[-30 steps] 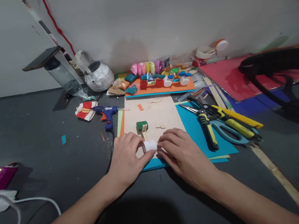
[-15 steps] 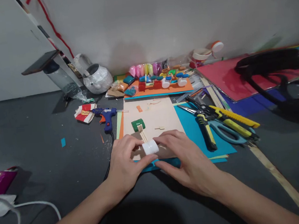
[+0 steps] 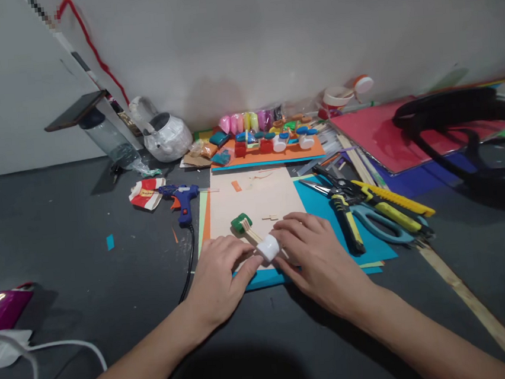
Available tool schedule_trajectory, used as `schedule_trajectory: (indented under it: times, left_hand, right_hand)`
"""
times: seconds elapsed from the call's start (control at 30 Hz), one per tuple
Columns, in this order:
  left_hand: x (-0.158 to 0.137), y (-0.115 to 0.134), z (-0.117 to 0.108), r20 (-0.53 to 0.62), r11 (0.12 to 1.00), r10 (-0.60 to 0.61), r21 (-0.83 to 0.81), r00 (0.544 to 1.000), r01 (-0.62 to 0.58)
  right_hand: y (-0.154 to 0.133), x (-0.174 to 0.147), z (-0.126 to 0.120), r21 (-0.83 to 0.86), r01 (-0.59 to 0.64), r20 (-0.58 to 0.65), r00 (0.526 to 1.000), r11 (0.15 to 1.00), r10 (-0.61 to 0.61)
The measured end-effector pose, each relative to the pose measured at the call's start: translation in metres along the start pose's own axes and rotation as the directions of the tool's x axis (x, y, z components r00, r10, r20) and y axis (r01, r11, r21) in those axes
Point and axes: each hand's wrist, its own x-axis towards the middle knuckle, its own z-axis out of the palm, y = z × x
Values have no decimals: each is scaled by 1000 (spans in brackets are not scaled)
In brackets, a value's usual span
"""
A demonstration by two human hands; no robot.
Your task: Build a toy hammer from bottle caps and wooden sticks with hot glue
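Note:
Between my two hands is a small white cylinder (image 3: 268, 249), joined by thin wooden sticks (image 3: 252, 233) to a green cylinder (image 3: 240, 223). My left hand (image 3: 225, 272) pinches the white piece at its left side with thumb and fingers. On the opposite side, the fingertips and thumb of my right hand (image 3: 319, 260) close on the right end of the same piece. Beneath lies a pale sheet of paper (image 3: 274, 187) over a blue sheet. A tiny piece of wood (image 3: 270, 217) rests on the paper behind my right fingers.
To the left lies a blue glue gun (image 3: 183, 202) with its black cord, near a red and white scrap (image 3: 147, 193). Scissors (image 3: 383, 224) and yellow-black cutters (image 3: 347, 222) lie at the right. Wheeled craft pieces (image 3: 275, 144) and clay packs (image 3: 250, 121) stand behind.
The joined piece has shifted slightly right and turned, its green end coming nearer to me. Both hands moved with it, and the right fingers now sit closer on the white cylinder.

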Motion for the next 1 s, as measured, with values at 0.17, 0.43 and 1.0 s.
schedule_trajectory:
  times: [0.17, 0.43, 1.0]
  left_hand:
    - [3, -6, -4, -179, 999, 16, 45, 984, -8]
    - [14, -33, -10, -61, 993, 35, 119, 998, -27]
    - [12, -24, -28, 142, 997, -28, 75, 989, 17]
  right_hand:
    - [6, -2, -5, 0, -6, -53, 999, 1000, 6]
    - [1, 2, 2, -12, -53, -32, 998, 999, 53]
    - [27, 5, 6, -13, 22, 55, 998, 1000, -21]
